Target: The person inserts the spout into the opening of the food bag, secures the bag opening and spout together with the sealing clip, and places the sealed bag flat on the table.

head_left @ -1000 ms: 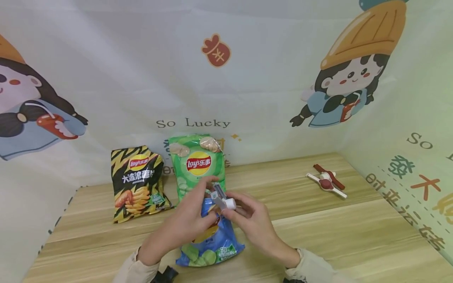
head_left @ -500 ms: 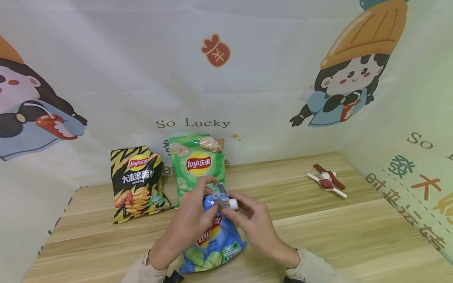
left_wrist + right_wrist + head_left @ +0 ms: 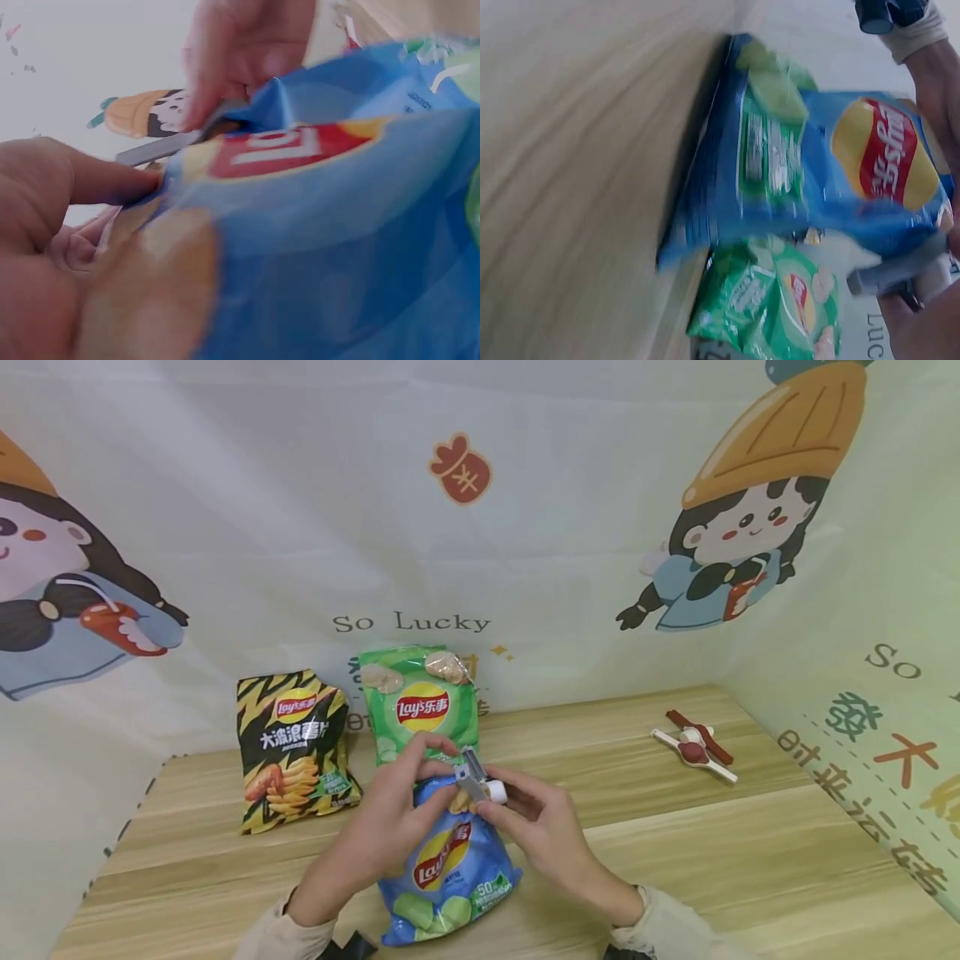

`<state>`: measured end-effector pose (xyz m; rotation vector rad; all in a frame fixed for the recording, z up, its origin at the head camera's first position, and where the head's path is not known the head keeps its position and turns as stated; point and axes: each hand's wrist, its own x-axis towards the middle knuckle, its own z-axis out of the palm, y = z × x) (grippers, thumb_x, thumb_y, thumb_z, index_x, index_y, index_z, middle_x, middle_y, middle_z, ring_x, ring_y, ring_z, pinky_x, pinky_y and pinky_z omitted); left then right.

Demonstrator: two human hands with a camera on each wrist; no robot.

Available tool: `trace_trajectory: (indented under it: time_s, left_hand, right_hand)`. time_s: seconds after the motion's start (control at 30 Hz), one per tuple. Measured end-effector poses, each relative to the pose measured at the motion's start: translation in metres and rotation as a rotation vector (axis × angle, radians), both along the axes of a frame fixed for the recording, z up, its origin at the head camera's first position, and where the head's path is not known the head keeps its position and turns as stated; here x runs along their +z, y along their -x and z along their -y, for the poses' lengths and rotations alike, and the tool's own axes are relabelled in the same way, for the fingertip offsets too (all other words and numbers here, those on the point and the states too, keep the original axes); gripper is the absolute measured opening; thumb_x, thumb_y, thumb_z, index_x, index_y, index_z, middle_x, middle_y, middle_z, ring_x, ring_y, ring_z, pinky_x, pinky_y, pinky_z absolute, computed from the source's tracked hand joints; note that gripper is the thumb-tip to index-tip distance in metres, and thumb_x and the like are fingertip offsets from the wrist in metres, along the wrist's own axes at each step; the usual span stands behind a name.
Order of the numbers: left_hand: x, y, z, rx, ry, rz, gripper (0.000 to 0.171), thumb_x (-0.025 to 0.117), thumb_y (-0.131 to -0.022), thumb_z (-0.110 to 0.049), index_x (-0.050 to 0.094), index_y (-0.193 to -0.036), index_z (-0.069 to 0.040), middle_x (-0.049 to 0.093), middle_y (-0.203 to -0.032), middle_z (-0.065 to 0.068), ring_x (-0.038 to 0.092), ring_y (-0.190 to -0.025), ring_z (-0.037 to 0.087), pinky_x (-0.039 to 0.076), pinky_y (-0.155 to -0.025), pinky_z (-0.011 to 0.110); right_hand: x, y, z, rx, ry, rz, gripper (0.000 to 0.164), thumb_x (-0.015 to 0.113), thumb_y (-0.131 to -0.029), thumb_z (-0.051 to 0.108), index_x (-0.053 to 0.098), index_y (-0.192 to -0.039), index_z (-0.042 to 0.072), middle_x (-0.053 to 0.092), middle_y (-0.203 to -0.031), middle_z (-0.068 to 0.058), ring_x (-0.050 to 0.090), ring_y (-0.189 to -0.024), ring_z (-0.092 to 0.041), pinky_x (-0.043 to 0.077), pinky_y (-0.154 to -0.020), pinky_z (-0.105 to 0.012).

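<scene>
A blue Lay's chip bag [image 3: 453, 881] stands tilted between the hands, its label toward me. My left hand [image 3: 382, 818] pinches its top edge; in the left wrist view, the thumb [image 3: 112, 178] presses on the film. At the bag's upper right corner, my right hand [image 3: 551, 831] holds a grey bag clip [image 3: 471, 781] with a white cap [image 3: 496, 791]. The clip's grey bar [image 3: 169, 146] lies along the bag's top in the left wrist view. Fingers hide part of the clip, so I cannot tell how much film lies inside it.
Behind the hands, a green chip bag [image 3: 420, 703] leans against the printed backdrop [image 3: 570, 552]. A black-and-yellow chip bag [image 3: 296, 739] leans at the left. A white clip with a dark red cap [image 3: 693, 753] and a red clip [image 3: 712, 743] lie crossed on the wooden table [image 3: 660, 860].
The blue bag has turned a little and its label shows more. The clip has shifted slightly right along with the right hand. The left hand moved right, then back left.
</scene>
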<state>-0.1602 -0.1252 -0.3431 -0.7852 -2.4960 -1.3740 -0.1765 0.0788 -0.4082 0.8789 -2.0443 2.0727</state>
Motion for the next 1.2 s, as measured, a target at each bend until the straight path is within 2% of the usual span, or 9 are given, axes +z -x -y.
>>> trace_trajectory:
  time_s: [0.23,0.4,0.47,0.53,0.7,0.83,0.97,1.07,1.2]
  left_hand:
    - [-0.005,0.000,-0.012,0.093,0.058,-0.245,0.018,0.072,-0.088,0.002,0.065,-0.090,-0.015,0.071,-0.090,-0.005,0.065,-0.085,0.007,0.056,-0.074,0.029]
    - [-0.012,0.002,-0.016,0.209,0.070,-0.359,0.016,0.076,-0.085,0.000,0.069,-0.089,-0.013,0.066,-0.090,-0.004,0.064,-0.086,0.007,0.055,-0.073,0.030]
    - [-0.014,0.003,-0.017,0.245,0.070,-0.357,0.018,0.077,-0.084,0.000,0.066,-0.094,-0.011,0.063,-0.091,-0.003,0.061,-0.084,0.008,0.054,-0.071,0.029]
    - [-0.016,0.005,-0.017,0.247,0.050,-0.326,0.023,0.077,-0.084,0.000,0.063,-0.099,-0.009,0.061,-0.091,-0.003,0.059,-0.081,0.008,0.053,-0.069,0.027]
    - [-0.018,0.008,-0.012,0.131,-0.100,-0.172,0.021,0.064,-0.089,0.005,0.058,-0.102,-0.010,0.065,-0.092,-0.002,0.061,-0.077,0.010,0.053,-0.068,0.027]
    - [-0.018,0.009,-0.010,0.073,-0.148,-0.118,0.029,0.059,-0.090,0.001,0.056,-0.117,-0.010,0.064,-0.097,0.000,0.063,-0.081,0.012,0.053,-0.071,0.028]
    - [-0.016,0.009,-0.011,0.098,-0.076,-0.115,0.042,0.070,-0.093,-0.024,0.056,-0.131,-0.011,0.065,-0.100,0.000,0.063,-0.079,0.010,0.054,-0.066,0.027]
    - [-0.015,0.009,-0.011,0.133,-0.010,-0.109,0.042,0.072,-0.092,-0.035,0.064,-0.125,-0.012,0.067,-0.104,0.000,0.063,-0.079,0.008,0.054,-0.064,0.026]
    - [-0.013,0.010,-0.009,0.145,0.036,-0.095,0.034,0.068,-0.094,-0.038,0.067,-0.118,-0.012,0.067,-0.106,0.000,0.063,-0.086,0.009,0.054,-0.070,0.028]
  right_hand:
    - [0.003,0.004,-0.003,0.058,-0.074,-0.070,0.042,0.069,-0.093,0.005,0.060,-0.133,-0.002,0.064,-0.129,-0.016,0.064,-0.115,-0.024,0.052,-0.094,-0.034]
    - [0.002,0.003,-0.001,0.049,-0.066,-0.100,0.039,0.067,-0.094,0.004,0.060,-0.131,-0.003,0.064,-0.129,-0.018,0.065,-0.114,-0.025,0.053,-0.091,-0.035]
    - [0.001,0.003,0.000,0.049,-0.055,-0.094,0.038,0.067,-0.094,0.003,0.061,-0.131,-0.004,0.064,-0.129,-0.019,0.065,-0.114,-0.025,0.054,-0.090,-0.034]
    - [0.000,0.002,0.000,0.054,-0.044,-0.075,0.038,0.067,-0.094,0.003,0.060,-0.131,-0.005,0.063,-0.130,-0.020,0.064,-0.114,-0.026,0.054,-0.089,-0.035]
    - [0.000,0.000,0.000,0.054,-0.037,-0.003,0.040,0.066,-0.095,0.004,0.058,-0.133,-0.008,0.060,-0.131,-0.025,0.064,-0.115,-0.030,0.053,-0.089,-0.034]
    - [0.001,0.000,0.000,0.057,-0.029,0.042,0.042,0.066,-0.095,0.005,0.057,-0.133,-0.008,0.060,-0.131,-0.026,0.064,-0.115,-0.031,0.053,-0.090,-0.033]
    - [0.002,-0.001,0.000,0.075,-0.011,0.068,0.042,0.066,-0.095,0.006,0.056,-0.134,-0.007,0.059,-0.133,-0.024,0.063,-0.117,-0.029,0.052,-0.091,-0.033]
    - [0.001,0.000,-0.001,0.086,-0.007,0.085,0.044,0.065,-0.096,0.007,0.054,-0.136,-0.005,0.059,-0.134,-0.022,0.062,-0.118,-0.026,0.052,-0.093,-0.033]
    - [-0.003,0.001,-0.002,0.060,-0.049,0.094,0.035,0.059,-0.101,0.013,0.055,-0.134,0.000,0.065,-0.126,-0.017,0.064,-0.115,-0.021,0.052,-0.094,-0.032]
